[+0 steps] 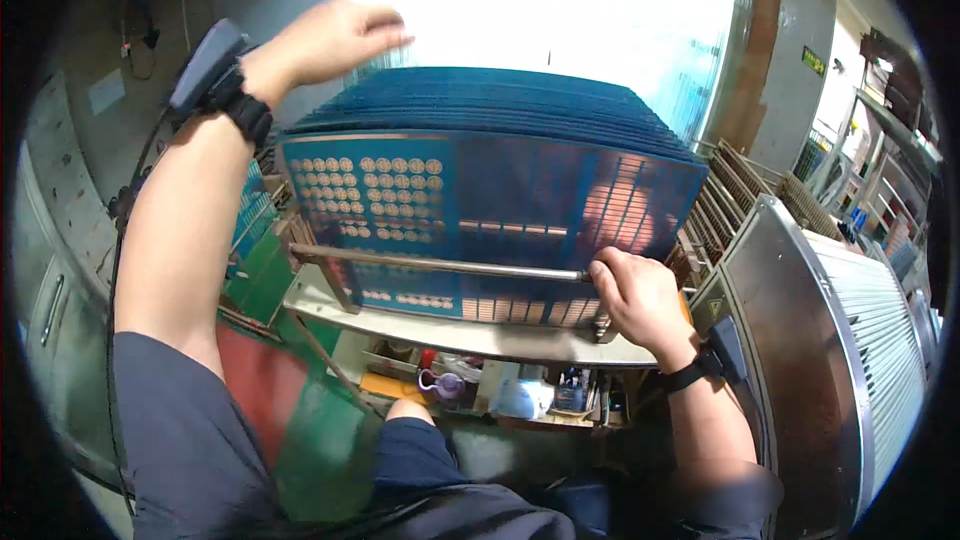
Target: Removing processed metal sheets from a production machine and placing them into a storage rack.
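A tight row of dark blue panels (pixel 515 105) stands on edge in a rack in front of me. The front panel (pixel 515 185) carries copper-coloured round and barred patterns. A round metal bar (pixel 450 265) runs across its face. My right hand (pixel 640 300) is closed around the right end of this bar. Raised over the far left corner of the row, my left hand (pixel 335 35) has its fingers stretched out and the thumb apart. Nothing shows in it, and it looks clear of the panels.
Under the rack is a pale shelf edge (pixel 480 340), and below it a lower shelf holds a purple jug (pixel 445 382) and small items. A metal-sided machine (pixel 800 340) stands close on the right, beside slatted racks (pixel 735 195). Behind the panels is a bright window (pixel 540 10).
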### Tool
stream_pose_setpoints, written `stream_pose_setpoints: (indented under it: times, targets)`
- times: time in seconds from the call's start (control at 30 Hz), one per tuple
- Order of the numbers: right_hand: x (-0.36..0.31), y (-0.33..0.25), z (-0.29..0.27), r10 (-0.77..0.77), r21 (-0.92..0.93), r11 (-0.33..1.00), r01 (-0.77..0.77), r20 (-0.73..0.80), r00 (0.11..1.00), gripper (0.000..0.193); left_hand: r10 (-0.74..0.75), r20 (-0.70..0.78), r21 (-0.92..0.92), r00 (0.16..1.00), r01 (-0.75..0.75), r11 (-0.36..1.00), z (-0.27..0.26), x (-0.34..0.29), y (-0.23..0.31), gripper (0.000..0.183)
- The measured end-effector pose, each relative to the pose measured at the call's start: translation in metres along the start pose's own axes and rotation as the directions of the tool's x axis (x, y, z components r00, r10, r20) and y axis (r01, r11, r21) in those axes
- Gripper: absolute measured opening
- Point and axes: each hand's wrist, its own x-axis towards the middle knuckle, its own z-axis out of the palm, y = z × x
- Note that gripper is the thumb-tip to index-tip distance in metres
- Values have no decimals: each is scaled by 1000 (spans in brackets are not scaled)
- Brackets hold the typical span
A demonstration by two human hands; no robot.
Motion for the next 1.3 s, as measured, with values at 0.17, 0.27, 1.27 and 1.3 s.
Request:
stream_pose_setpoints:
  times: [0.17, 0.27, 1.27, 1.3]
  targets:
    - [0, 13, 7, -22, -54, 998, 20, -33, 999, 27, 279, -306, -81, 910, -317, 945, 16, -26, 48, 40]
    - [4, 13, 8, 4, -74, 997, -7, -45, 999, 29, 421, -262, -91, 869, -456, 885, 42, -62, 90, 34]
    - [32, -16, -61, -433, -397, 744, 537, 325, 841, 34, 231, 36, -466, 972, -188, 865, 179, -89, 228, 15]
    - [32, -15, -62, -442, -393, 740, 545, 326, 835, 34, 230, 14, -466, 973, -198, 863, 181, -89, 229, 16]
